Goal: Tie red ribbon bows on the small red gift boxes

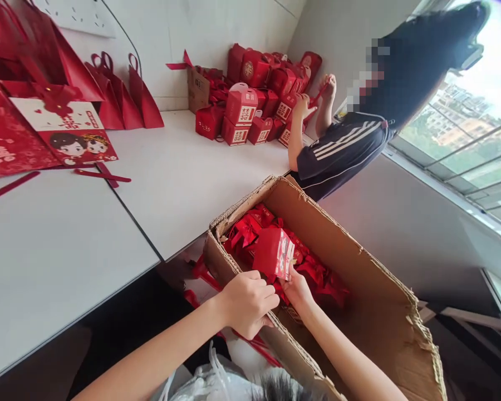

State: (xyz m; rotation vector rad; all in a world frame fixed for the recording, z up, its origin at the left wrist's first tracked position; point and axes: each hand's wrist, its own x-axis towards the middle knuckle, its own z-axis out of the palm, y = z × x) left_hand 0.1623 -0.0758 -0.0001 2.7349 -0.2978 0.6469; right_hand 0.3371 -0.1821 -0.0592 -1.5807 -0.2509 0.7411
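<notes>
My right hand (pixel 297 289) reaches into a large open cardboard box (pixel 350 245) and holds a small red gift box (pixel 269 252) with a printed picture on one side. The gift box is tilted above several red boxes with ribbon bows (pixel 250 228) lying in the carton. My left hand (pixel 250 303) is curled closed over the carton's near rim, left of my right hand. Whatever its fingers grip, if anything, is hidden.
A co-worker (pixel 346 147) handles red boxes at the far end of the white table (pixel 150 150), where many red gift boxes (pixel 242 106) are stacked. Red gift bags (pixel 25 122) and red strips (pixel 102 175) are at left. A plastic bag (pixel 211 379) is near me.
</notes>
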